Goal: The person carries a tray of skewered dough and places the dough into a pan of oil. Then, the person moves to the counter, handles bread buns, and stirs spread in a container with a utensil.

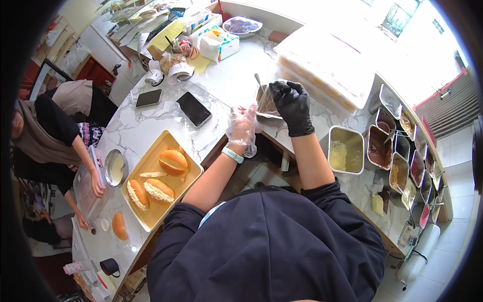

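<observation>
My right hand (293, 104), in a black glove, has its fingers curled in on a piece of clear plastic (274, 93) above a small metal container (270, 116). Brown filling and an upright spoon (257, 79) show in that container, which my right hand partly covers. My left hand (242, 126) wears a loose clear plastic glove, with a pale watch band at the wrist. Its fingers extend toward the container's left side, apart from one another.
Filled buns (173, 162) lie in a yellow tray (142, 222) at left. Two phones (194, 109) rest on the marble counter. A metal bin of shreds (346, 150) and several topping containers (380, 146) stand at right, below a large clear-lidded box (327, 65). Another person works at far left.
</observation>
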Available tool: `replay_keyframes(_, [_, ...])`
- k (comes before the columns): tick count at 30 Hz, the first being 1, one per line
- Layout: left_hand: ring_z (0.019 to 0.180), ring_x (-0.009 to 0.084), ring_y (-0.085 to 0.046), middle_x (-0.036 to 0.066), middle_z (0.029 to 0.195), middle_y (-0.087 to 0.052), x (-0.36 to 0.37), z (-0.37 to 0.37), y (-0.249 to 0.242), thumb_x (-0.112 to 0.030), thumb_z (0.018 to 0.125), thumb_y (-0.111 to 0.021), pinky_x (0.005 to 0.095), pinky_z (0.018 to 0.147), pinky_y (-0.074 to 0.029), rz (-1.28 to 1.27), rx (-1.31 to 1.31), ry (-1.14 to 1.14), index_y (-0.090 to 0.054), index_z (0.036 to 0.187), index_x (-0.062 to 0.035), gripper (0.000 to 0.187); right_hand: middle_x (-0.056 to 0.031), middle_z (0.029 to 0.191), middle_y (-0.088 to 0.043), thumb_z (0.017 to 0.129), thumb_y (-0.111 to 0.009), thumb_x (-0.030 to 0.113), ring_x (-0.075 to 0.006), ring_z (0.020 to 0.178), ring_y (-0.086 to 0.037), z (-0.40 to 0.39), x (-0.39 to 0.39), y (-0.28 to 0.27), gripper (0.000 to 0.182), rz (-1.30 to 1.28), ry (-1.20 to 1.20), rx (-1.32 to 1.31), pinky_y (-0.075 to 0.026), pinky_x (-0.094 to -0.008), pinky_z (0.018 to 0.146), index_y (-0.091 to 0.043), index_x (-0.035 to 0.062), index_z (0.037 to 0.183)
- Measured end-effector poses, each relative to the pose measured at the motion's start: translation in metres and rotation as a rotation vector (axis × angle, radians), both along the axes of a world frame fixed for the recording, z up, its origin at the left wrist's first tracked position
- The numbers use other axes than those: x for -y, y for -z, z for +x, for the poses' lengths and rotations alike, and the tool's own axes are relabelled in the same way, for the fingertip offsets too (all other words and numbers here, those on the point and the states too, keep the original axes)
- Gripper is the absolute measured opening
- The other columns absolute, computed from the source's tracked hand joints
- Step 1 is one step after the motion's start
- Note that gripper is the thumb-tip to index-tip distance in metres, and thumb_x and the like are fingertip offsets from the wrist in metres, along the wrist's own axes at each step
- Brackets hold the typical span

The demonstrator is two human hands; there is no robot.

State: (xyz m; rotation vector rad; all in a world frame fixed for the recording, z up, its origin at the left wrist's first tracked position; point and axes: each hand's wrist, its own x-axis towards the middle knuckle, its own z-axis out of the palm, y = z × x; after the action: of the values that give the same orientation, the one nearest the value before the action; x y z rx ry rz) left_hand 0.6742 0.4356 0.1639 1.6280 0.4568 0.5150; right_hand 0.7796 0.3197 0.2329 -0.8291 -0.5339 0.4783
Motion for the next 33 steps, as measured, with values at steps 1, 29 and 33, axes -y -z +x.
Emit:
replay_keyframes(1, [0.074, 0.0247, -0.053, 0.015, 0.08, -0.052, 0.006, -0.002, -0.016, -0.031, 0.078, -0.062, 0.036, 0.067, -0.044, 0.161, 0.05, -0.095, -0.045, 0.103, 0.0007, 0.044, -0.0127, 0.092, -0.061, 0.083, -0.044, 0.01, -0.0198, 0.081, -0.059, -0.007, 0.002, -0.009, 0.018, -0.355, 0.26, 0.544, -0.043, -0.0324, 0.084, -0.054, -0.0019, 0.092])
replay_keyframes(29, [0.057, 0.0144, -0.055, 0.006, 0.066, -0.056, -0.043, -0.003, -0.079, -0.021, 0.084, -0.055, 0.0266, 0.051, -0.047, -0.517, 0.27, 0.219, -0.054, 0.079, -0.0015, 0.02, -0.0082, 0.078, -0.054, 0.086, -0.042, 0.02, -0.0237, 0.077, -0.054, -0.009, 0.001, -0.038, 0.021, 0.309, -0.546, -0.216, -0.042, -0.0411, 0.076, -0.053, 0.0044, 0.079])
replay_keyframes(33, [0.054, 0.0112, -0.053, 0.003, 0.062, -0.053, -0.028, -0.068, -0.073, -0.03, 0.085, -0.052, 0.0223, 0.049, -0.044, -0.618, 0.299, 0.093, -0.055, 0.077, -0.0039, 0.028, -0.0119, 0.087, -0.053, 0.078, -0.058, 0.013, -0.0218, 0.074, -0.054, -0.074, 0.018, -0.022, 0.026, -0.64, 0.132, 0.358, -0.044, -0.0328, 0.071, -0.05, -0.003, 0.098])
